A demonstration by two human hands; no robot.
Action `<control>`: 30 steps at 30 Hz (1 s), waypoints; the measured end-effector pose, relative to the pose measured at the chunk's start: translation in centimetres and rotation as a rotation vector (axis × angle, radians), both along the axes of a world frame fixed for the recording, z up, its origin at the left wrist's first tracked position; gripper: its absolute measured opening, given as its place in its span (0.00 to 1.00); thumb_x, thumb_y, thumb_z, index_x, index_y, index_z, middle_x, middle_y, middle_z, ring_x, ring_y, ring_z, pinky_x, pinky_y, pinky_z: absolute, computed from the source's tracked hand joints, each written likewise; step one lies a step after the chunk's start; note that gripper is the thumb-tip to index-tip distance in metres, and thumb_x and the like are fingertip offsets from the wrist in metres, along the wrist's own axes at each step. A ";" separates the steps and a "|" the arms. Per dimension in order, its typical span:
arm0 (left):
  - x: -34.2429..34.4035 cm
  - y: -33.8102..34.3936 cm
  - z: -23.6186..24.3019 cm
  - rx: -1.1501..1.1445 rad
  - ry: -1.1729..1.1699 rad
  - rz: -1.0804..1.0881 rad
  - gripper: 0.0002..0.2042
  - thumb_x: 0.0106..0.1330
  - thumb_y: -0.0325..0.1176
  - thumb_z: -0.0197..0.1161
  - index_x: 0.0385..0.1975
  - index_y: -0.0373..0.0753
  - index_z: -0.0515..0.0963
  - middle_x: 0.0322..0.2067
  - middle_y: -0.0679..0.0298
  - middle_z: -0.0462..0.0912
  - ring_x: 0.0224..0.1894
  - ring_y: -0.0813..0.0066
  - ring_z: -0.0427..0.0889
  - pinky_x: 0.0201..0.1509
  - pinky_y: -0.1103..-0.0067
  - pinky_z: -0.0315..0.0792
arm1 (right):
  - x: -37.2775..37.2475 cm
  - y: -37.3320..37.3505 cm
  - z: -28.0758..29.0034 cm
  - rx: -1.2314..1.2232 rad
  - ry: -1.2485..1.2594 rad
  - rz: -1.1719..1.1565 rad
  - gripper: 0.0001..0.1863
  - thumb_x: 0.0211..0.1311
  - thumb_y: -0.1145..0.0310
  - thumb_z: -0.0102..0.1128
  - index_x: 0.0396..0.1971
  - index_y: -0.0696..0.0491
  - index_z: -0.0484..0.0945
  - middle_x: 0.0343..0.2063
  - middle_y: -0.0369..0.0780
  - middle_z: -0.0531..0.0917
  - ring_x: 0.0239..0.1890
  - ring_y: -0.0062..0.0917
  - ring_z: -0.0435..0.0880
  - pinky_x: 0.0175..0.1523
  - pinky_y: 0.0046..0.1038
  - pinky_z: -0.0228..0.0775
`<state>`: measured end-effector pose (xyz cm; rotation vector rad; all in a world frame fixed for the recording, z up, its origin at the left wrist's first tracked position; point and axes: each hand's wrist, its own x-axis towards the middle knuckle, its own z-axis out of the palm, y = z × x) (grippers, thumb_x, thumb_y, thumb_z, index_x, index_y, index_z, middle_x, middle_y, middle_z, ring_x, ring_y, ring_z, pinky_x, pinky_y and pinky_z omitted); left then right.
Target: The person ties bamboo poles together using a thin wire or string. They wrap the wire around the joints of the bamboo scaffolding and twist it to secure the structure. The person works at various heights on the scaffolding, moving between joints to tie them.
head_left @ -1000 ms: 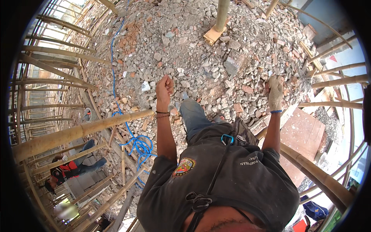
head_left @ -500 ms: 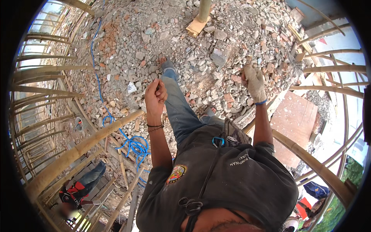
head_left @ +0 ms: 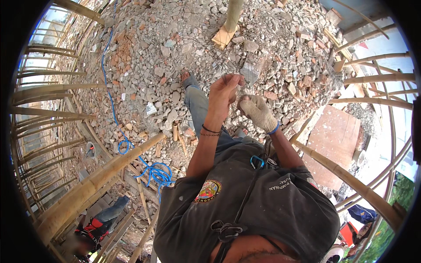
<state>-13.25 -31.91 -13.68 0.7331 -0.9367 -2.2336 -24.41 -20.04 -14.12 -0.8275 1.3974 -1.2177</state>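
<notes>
My bare left hand (head_left: 225, 93) is raised in front of me, its fingers pinched together. Thin dark strands that look like wire (head_left: 240, 90) show at its fingertips, faint against the rubble. Close beside it on the right is my right hand (head_left: 258, 113) in a pale knitted glove with a blue cuff. Its fingers are curled closed, and the glove hides what they hold, if anything. A small gap separates the two hands.
Broken brick and stone rubble (head_left: 153, 48) covers the ground. A bamboo post (head_left: 233, 15) stands on a wood block (head_left: 225, 37) ahead. Bamboo poles (head_left: 101, 179) flank me on both sides. Blue rope (head_left: 158, 174) lies coiled at left; a person (head_left: 94, 228) is at lower left.
My left hand has moved right and my gloved right hand has moved left and nearer to me. They were far apart and are now close together.
</notes>
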 end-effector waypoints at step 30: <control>16.2 -9.7 4.3 -0.194 -0.108 1.013 0.13 0.78 0.38 0.48 0.32 0.38 0.73 0.16 0.77 0.63 0.15 0.88 0.57 0.17 0.85 0.53 | -19.5 13.8 -9.0 0.049 -0.155 -1.208 0.09 0.69 0.59 0.51 0.28 0.45 0.69 0.22 0.29 0.67 0.19 0.17 0.61 0.27 0.27 0.58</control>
